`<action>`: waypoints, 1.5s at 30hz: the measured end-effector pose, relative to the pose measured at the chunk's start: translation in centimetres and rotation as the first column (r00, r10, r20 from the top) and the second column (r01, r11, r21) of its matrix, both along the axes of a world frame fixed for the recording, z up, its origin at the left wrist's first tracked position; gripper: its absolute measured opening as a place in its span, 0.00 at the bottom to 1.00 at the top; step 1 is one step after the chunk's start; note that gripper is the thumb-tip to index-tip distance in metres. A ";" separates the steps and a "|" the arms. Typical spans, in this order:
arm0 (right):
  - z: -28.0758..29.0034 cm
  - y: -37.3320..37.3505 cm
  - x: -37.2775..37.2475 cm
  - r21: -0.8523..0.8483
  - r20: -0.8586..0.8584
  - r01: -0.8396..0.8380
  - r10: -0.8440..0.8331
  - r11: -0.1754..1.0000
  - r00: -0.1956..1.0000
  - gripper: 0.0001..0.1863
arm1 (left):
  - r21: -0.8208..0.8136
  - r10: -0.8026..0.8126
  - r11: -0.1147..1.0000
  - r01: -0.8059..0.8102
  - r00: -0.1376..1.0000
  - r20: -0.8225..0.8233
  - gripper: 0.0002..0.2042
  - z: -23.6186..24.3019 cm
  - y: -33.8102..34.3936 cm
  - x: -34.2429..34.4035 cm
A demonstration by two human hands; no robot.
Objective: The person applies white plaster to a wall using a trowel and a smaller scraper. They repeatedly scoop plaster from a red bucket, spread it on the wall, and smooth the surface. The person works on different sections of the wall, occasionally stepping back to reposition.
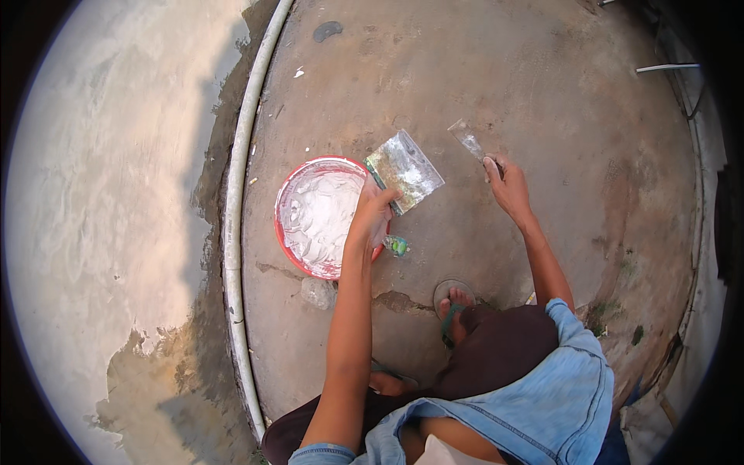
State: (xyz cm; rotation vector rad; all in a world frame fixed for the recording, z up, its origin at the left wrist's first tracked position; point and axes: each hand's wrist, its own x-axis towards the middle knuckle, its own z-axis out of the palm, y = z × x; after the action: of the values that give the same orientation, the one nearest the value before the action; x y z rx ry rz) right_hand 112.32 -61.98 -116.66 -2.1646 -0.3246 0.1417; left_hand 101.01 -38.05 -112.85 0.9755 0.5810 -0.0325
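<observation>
My left hand (374,203) grips a wide metal plastering blade (408,166) by its near edge, over the right rim of a red bucket (283,236). Thick white paste (314,213) fills the bucket's inside. My right hand (507,184) is closed round the dark handle of a narrow putty knife (468,141), held out to the right of the wide blade, apart from it. Its metal blade points up and to the left, with some pale residue on it. A small green crumpled item (396,246) is at the bucket's lower right, just below my left hand.
A pale, patchy plastered wall (116,155) runs along the left, with a white pipe (232,279) beside it. The concrete ground (573,108) is cracked and stained. A pale lump (316,293) lies below the bucket. My sandalled foot (453,298) shows nearby. A white rod (663,67) juts in at right.
</observation>
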 end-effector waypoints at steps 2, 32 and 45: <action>2.7 -0.4 0.2 0.419 -0.413 0.050 0.141 0.907 0.900 0.21 | 0.006 0.018 1.000 -0.018 1.000 -0.019 0.25 0.0 0.1 -0.5; -0.3 -0.7 -2.3 0.324 -0.516 -0.371 0.491 0.870 0.701 0.23 | -0.070 -0.009 0.998 0.005 0.999 -0.045 0.15 2.5 -0.2 2.3; 4.2 3.6 -3.1 0.103 0.432 -0.283 0.213 0.954 0.876 0.29 | -0.273 0.066 0.957 -0.100 0.989 -0.132 0.09 1.4 -2.8 3.5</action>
State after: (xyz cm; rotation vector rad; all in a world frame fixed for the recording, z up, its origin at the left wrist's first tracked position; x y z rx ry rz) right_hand 109.23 -58.35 -112.49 -1.9676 -0.8347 -0.2039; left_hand 104.55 -40.87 -111.43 0.6762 0.7087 -0.0976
